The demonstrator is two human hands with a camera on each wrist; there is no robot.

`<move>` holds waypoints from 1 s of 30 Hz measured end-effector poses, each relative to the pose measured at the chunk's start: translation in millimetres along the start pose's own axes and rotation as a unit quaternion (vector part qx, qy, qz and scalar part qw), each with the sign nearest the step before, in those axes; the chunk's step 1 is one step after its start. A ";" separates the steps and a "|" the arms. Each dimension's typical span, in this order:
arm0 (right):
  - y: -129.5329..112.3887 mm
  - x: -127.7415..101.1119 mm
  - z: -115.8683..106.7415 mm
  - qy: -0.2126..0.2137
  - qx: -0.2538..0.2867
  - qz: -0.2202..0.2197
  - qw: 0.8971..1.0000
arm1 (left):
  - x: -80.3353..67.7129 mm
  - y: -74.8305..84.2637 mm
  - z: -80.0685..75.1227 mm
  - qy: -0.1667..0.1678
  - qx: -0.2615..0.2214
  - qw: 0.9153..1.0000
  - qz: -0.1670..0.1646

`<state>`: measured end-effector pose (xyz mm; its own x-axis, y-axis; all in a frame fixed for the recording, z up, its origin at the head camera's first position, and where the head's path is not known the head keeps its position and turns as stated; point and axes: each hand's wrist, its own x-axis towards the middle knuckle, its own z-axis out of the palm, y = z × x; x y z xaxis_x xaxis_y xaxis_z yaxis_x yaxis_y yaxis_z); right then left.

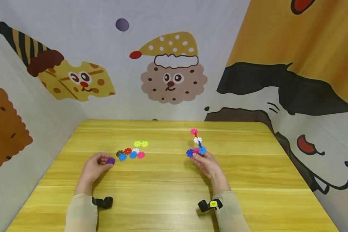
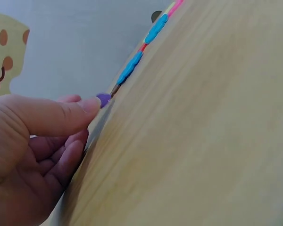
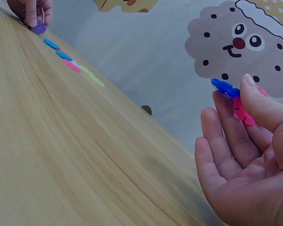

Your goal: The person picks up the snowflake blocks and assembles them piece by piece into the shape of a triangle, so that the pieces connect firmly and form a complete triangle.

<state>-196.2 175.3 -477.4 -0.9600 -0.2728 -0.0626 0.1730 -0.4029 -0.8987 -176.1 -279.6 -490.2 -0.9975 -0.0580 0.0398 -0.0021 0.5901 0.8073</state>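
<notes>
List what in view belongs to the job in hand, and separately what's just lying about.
In the job:
- purple disc, in the left grip
- chain, in the right grip
- other discs, probably pieces to add

Just about:
- table, only the work surface
- printed backdrop
- wrist cameras, worn

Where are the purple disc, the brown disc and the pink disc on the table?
Purple disc (image 1: pixel 111 160): head view, near its middle.
Brown disc (image 1: pixel 119 153): head view, near its middle.
Pink disc (image 1: pixel 140 155): head view, near its middle.
</notes>
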 end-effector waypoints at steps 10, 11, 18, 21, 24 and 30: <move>-0.5 -2.2 4.0 0.009 0.008 0.002 1.000 | 0.8 36.0 33.3 -0.033 -0.149 0.988 0.020; -0.1 -2.1 4.3 0.008 0.008 0.002 1.000 | 2.2 42.4 39.5 -0.036 -0.154 0.987 0.031; 2.9 -0.6 4.6 0.004 0.008 -0.004 1.000 | 5.8 96.5 86.5 -0.071 -0.181 0.977 0.090; 3.5 -0.8 5.3 0.005 0.008 -0.007 1.000 | 4.9 118.1 109.5 -0.074 -0.200 0.972 0.102; 4.2 -0.6 5.8 0.006 0.016 -0.007 1.000 | 3.3 137.9 130.8 -0.077 -0.216 0.968 0.103; 5.5 1.2 6.7 0.012 0.027 -0.006 1.000 | 2.1 166.3 158.5 -0.080 -0.234 0.964 0.097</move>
<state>-194.9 166.9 -479.5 -0.9672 -0.2462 -0.0630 0.1722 -0.4522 -0.8751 -189.7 -53.9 -449.1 -0.9741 0.1640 0.1558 0.1804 0.1470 0.9726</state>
